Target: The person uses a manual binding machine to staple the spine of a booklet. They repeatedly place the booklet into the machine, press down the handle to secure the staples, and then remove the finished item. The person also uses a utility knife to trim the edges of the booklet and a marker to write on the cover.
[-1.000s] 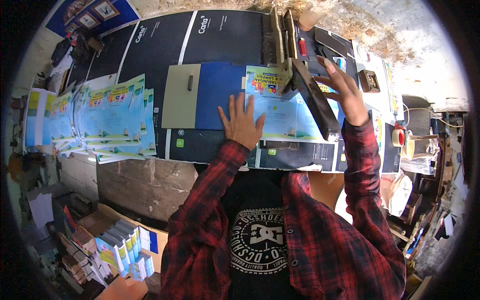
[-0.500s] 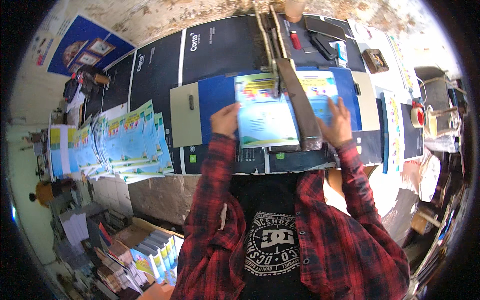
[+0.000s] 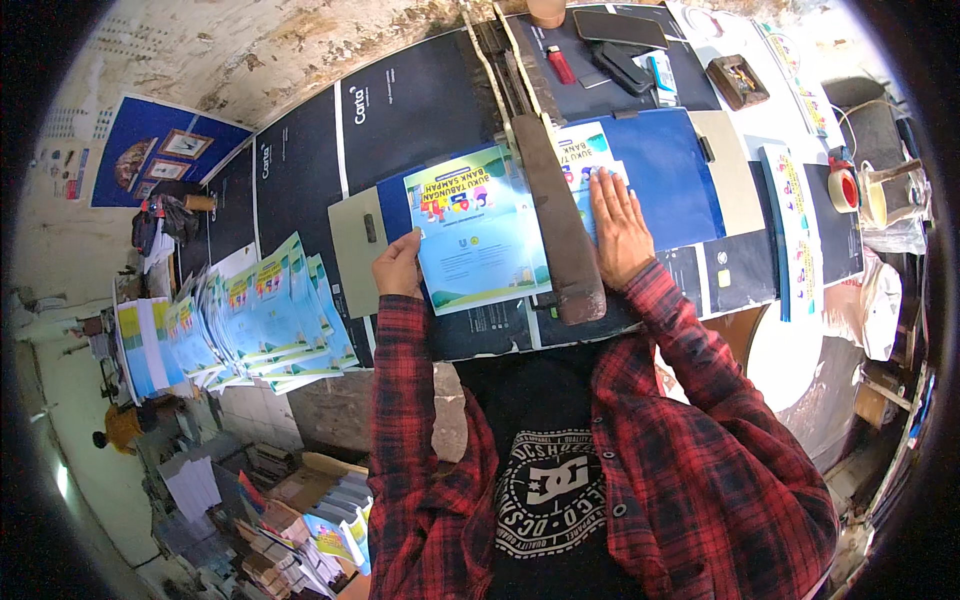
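Between thumb and fingers, my left hand [image 3: 398, 268] pinches the left edge of a printed light-blue and yellow cover sheet [image 3: 478, 245]. The sheet lies on a dark blue board [image 3: 670, 185], partly under a long brown bar [image 3: 560, 230]. To the right of the bar, my right hand [image 3: 622, 235] rests with its fingers stretched out on the sheet's right part [image 3: 583, 147]. The bar hides the middle of the sheet. Two thin wooden strips [image 3: 500, 55] run from the bar toward the wall.
A fanned pile of similar sheets [image 3: 265, 310] lies at the left. A stack of printed covers [image 3: 795, 235] stands at the right, near a tape roll [image 3: 845, 188]. At the back are a red lighter [image 3: 560, 65], a phone [image 3: 620, 30] and a small box [image 3: 738, 80].
The view has shifted a little. My right hand has gone from partly raised fingers beside the bar to lying flat on the sheet. My left hand still keeps the left edge.
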{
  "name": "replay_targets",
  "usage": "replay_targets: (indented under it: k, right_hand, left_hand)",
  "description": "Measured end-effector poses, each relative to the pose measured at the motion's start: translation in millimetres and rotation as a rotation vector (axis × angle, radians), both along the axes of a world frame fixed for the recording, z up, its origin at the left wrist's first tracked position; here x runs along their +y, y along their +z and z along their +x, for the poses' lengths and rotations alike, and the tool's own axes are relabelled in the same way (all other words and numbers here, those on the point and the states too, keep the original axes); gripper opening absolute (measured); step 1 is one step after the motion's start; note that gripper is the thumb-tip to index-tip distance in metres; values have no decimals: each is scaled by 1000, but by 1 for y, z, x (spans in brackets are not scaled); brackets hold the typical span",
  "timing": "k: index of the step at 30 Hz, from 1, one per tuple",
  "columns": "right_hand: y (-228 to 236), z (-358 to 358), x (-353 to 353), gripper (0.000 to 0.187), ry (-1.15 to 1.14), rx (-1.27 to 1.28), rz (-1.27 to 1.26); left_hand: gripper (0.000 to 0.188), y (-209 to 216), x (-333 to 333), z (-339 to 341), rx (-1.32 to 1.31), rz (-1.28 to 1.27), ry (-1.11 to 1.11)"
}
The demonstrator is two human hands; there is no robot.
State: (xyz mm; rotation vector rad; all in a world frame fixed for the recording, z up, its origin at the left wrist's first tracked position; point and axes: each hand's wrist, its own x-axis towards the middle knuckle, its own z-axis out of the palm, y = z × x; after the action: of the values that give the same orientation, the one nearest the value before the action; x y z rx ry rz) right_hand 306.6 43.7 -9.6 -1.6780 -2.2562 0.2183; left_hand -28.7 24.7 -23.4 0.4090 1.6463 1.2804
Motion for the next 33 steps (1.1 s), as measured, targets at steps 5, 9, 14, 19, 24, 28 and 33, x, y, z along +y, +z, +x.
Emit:
replay_targets:
  k: [5, 9, 14, 19, 24, 28, 33]
  right_hand:
    - [1, 5, 2, 79, 8, 4, -1]
    - [-11, 9, 4, 78, -15, -56, 14]
    - [-26, 14, 6, 76, 53, -266, 118]
    - [62, 24, 32, 59, 90, 247, -169]
    - [224, -35, 28, 39, 318, 240, 67]
    - [228, -87, 14, 72, 306, -36, 118]
    - [124, -78, -43, 92, 173, -200, 113]
  left_hand:
    - [32, 8, -3, -7, 388, 52, -38]
    - [55, 33, -9, 62, 1332, 497, -378]
    - [79, 8, -32, 125, 1474, 204, -752]
    - [77, -1, -34, 125, 1432, 245, -707]
    - [76, -9, -32, 126, 1442, 255, -667]
    - [77, -3, -32, 121, 1423, 274, -672]
    - [74, 1, -34, 130, 1373, 258, -687]
